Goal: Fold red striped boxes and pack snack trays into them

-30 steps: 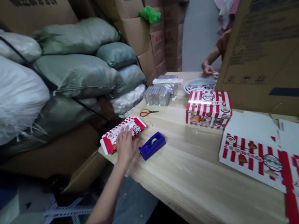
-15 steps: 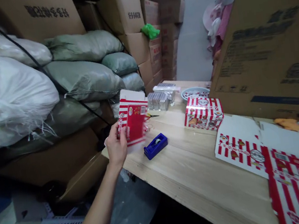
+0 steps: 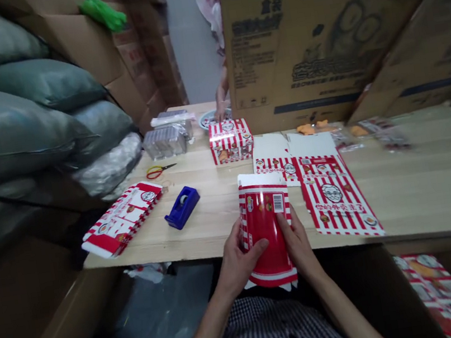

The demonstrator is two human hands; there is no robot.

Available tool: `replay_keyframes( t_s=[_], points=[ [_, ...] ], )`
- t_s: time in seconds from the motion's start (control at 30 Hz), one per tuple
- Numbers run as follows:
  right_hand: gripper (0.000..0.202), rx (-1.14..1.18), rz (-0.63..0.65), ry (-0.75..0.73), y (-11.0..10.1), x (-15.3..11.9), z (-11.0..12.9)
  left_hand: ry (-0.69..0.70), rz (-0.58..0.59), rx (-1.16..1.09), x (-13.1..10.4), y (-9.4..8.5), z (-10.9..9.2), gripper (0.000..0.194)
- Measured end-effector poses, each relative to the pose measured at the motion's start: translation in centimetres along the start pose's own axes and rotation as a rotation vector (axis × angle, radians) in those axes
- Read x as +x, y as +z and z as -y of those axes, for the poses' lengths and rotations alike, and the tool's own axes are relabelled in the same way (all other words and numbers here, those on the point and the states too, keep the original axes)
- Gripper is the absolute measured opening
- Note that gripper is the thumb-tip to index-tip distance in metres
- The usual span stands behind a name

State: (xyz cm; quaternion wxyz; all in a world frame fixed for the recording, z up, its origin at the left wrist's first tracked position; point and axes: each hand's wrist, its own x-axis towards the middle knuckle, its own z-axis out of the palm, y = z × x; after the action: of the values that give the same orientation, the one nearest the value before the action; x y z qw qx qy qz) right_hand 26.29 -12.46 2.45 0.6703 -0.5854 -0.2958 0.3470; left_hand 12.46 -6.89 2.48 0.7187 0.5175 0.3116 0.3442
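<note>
In front of my body I hold a red and white striped carton point(image 3: 263, 214), printed with a barcode, its white flap at the top. My left hand point(image 3: 239, 260) grips its left edge, thumb across the red face. My right hand point(image 3: 299, 240) clasps the right edge. Beyond it stands a folded-up striped box point(image 3: 230, 141). Flat striped cartons point(image 3: 333, 192) lie on the table to the right. Another striped carton point(image 3: 125, 218) rests at the table's left corner, beside a blue tape dispenser point(image 3: 182, 206).
Scissors point(image 3: 160, 171) and clear-wrapped packs point(image 3: 164, 142) lie at the back left of the wooden table point(image 3: 212, 222). Another person's hand point(image 3: 222, 104) reaches into a bowl point(image 3: 206, 120). A large cardboard box point(image 3: 295, 40) blocks the back right; stuffed sacks point(image 3: 3, 129) line the left.
My view has swung right. The carton that was in my left hand alone is now in front of me, held by both hands. A striped carton now shows at the table's left corner.
</note>
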Motion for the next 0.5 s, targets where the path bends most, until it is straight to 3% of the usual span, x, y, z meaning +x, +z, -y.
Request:
replay_keyframes(
  t_s=[0.17, 0.27, 0.4, 0.5],
  points=[
    [0.058, 0.041, -0.073, 0.001, -1.4, 0.2, -1.0, -0.061, 0.008, 0.107, 0.5, 1.4, 0.3, 0.046],
    [0.058, 0.117, -0.111, 0.022, -2.2, 0.1, -0.8, -0.089, -0.055, 0.138, 0.6, 2.2, 0.7, 0.049],
    [0.061, 0.378, 0.18, 0.086, -4.9, 0.5, 0.4, -0.243, -0.184, 0.26, 1.6, 2.4, 0.9, 0.062],
    [0.067, 0.43, 0.175, 0.099, -7.7, 0.6, 1.1, -0.29, -0.178, 0.546, 3.2, 2.8, 1.8, 0.055]
  ],
)
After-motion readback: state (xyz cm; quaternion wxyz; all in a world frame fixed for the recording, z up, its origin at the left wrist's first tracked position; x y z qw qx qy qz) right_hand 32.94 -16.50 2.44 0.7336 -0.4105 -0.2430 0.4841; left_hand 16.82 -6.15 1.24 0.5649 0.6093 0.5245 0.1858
